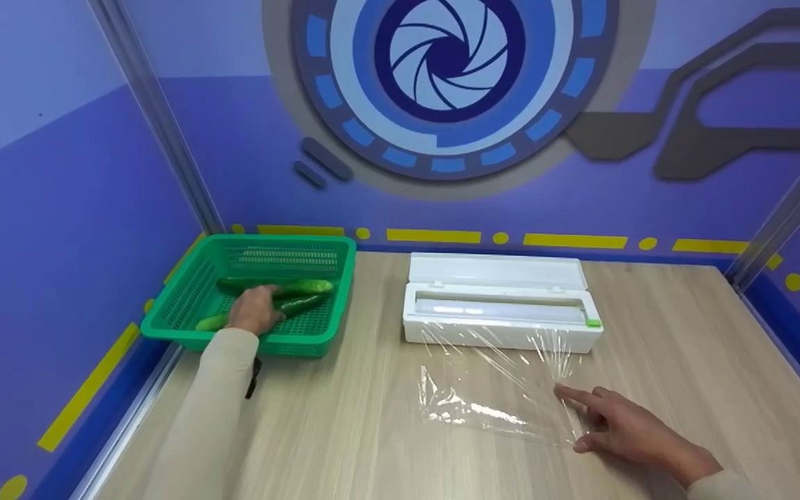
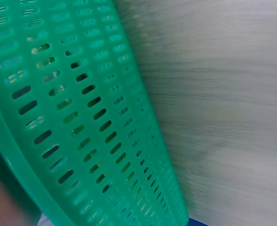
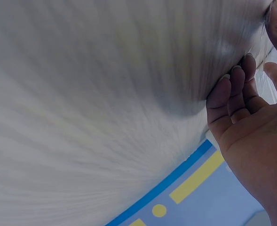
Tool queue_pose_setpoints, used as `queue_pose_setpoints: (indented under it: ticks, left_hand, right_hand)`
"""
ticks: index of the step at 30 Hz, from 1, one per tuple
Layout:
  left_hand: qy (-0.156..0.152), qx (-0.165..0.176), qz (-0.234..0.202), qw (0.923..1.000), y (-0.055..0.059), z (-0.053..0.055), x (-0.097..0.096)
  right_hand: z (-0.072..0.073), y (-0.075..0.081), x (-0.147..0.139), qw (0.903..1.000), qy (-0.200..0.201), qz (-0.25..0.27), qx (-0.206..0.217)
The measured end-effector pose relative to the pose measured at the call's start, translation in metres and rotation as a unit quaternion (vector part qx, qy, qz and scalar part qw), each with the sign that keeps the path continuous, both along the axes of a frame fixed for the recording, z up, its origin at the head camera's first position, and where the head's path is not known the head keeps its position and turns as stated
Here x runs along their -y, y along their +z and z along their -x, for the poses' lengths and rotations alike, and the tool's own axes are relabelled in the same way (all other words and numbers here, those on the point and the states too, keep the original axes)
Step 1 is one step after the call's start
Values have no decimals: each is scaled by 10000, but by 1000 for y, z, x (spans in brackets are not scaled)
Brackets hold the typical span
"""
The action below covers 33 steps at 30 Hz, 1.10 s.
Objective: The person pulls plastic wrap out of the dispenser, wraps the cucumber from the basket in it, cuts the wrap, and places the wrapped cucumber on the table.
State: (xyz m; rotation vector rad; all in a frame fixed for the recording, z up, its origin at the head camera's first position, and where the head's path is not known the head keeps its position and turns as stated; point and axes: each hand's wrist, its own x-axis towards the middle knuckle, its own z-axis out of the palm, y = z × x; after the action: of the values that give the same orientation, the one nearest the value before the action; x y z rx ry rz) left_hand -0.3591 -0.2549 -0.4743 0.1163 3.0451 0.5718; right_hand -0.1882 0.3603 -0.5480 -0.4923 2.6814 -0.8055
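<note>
Inspected both hands above a pale wood-grain worktop (image 1: 344, 430). Found the left hand (image 1: 254, 311) lowered into a rectangular green plastic basket (image 1: 306, 340) with slotted walls, at the left rear of the worktop. Counted two long green cucumbers in the basket, a rear cucumber (image 1: 306, 286) and a nearer cucumber (image 1: 299, 305), the latter partly covered by the hand. Noted the left fingers reaching down at the cucumbers; could not tell how far open, nor whether gripping. Saw mainly the basket's slotted outer wall in the left wrist view.

Found the right hand (image 1: 619, 423) at the right edge of a clear, glossy plastic film (image 1: 490, 396). Recorded index finger (image 1: 577, 394) and thumb (image 1: 593, 442) spread well apart against the film, with the other fingers loosely bent. Noted creases running toward the index fingertip. Traced the film back to a long white plastic dispenser box (image 1: 490, 336), right of the basket, with a white lid (image 1: 501, 269) tilted open at the rear. Observed a pale film roll (image 1: 497, 310) inside and a small bright-green piece (image 1: 592, 323) at the right front corner.
</note>
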Motion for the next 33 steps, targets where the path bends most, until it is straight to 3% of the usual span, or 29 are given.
queue_pose_setpoints:
  ticks: [11, 19, 26, 33]
  left_hand:
    - [-31, 315, 43, 9995, -3, 3, 6]
    - [-22, 194, 157, 9997, -5, 8, 9]
    - [30, 325, 209, 9992, -6, 12, 12]
    - [-17, 179, 278, 9995, -10, 14, 13]
  right_hand:
    - [-2, 0, 1, 10000, 38, 39, -36]
    - [-2, 1, 0, 9999, 63, 46, -108]
    - [-2, 0, 0, 9999, 56, 114, -68]
    - [-2, 0, 1, 9999, -31, 98, 9]
